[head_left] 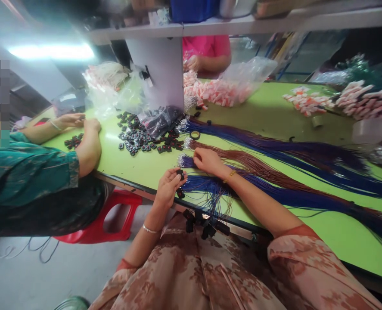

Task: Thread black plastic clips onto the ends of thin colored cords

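Observation:
Between the thumb and fingers of my left hand (169, 186) is a small black plastic connector housing (180, 174). Another black housing (180, 193) hangs just below those fingertips. My right hand (212, 163) is closed in a pinch over the wire bundles, and whatever its fingertips grip is too small to make out. Beneath and beside it run a brown wire bundle (242, 157) and a blue wire bundle (268, 189), with pale metal terminals (181, 160) at their left ends. Several housings on wires (206, 226) dangle over the table edge by my lap.
Loose black housings (139, 140) lie in a pile left of the wires, near a tape roll (195, 135). A co-worker's arms (89, 142) rest on the table at left, beside a red stool (122, 219). Another person (206, 51) sits opposite. A shelf (274, 19) spans overhead.

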Tool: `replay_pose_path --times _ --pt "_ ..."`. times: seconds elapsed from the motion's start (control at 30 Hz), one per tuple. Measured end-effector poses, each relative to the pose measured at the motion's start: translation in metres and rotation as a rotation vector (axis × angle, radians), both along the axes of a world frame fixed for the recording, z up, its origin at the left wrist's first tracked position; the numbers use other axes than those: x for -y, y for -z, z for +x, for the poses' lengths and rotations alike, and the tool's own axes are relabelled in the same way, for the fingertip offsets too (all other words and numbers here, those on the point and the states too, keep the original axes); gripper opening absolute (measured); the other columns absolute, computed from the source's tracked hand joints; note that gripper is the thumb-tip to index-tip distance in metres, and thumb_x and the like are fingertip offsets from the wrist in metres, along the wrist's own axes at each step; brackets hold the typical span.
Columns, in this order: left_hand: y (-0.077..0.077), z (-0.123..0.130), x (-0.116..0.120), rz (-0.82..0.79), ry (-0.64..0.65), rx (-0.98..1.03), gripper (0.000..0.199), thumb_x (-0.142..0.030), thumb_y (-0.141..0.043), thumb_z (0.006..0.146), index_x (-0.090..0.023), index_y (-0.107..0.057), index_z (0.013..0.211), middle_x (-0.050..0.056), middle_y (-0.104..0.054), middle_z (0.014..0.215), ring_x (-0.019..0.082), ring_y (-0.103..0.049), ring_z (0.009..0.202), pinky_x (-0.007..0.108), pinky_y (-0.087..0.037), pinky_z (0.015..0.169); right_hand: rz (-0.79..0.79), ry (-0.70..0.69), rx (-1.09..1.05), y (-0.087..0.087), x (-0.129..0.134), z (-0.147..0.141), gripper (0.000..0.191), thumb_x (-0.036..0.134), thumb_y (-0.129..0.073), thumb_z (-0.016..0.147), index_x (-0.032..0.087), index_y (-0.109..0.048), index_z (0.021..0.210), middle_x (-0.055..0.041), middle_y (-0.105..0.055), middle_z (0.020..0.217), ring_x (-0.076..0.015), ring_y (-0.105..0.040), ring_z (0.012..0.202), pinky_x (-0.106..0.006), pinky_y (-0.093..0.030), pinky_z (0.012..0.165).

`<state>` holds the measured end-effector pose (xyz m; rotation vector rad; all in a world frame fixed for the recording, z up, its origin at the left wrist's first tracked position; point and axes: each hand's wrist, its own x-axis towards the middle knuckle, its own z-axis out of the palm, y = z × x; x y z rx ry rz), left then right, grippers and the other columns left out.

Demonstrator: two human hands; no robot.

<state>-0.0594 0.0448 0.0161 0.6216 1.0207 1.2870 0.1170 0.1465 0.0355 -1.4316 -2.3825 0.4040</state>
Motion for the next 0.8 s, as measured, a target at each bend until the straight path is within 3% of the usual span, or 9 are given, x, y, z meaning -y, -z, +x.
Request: replay_pose_path --times 0.27,0.53,0.8 --pt "0.004 0.006 -0.006 0.047 -0.025 0.088 0.030 -0.021 -0.077 0.072 -0.016 -0.062 0.098 0.004 -0.070 0.094 0.015 -0.067 0.089 0.038 -0.051 0.096 -0.143 -0.148 -0.549 -0.009 0.010 -0.021 0.012 0.024 -0.053 0.080 0.016 -0.060 0.074 0.0019 -0.059 0.064 -0.0097 -0.045 0.057 -0.022 -0.032 0.056" --pt "0.002 0.006 -0.009 0.056 -0.031 0.132 0.027 -0.018 -0.073 0.074 -0.016 -0.062 0.099 0.006 -0.069 0.098 0.016 -0.066 0.097 0.041 -0.047 0.103 -0.175 -0.161 -0.505 -0.004 0.036 -0.011 0.020 0.029 -0.056 0.077 0.017 -0.054 0.061 0.0047 -0.048 0.053 -0.0078 -0.035 0.050 -0.023 -0.023 0.051" --pt "0.003 0.008 -0.009 0.068 0.011 0.104 0.031 -0.022 -0.074 0.074 -0.017 -0.061 0.102 0.005 -0.069 0.099 0.017 -0.065 0.098 0.038 -0.048 0.099 -0.136 -0.161 -0.432 -0.002 0.039 -0.009 0.019 0.026 -0.054 0.074 0.018 -0.047 0.058 0.0051 -0.045 0.053 -0.0076 -0.033 0.050 -0.024 -0.021 0.052"
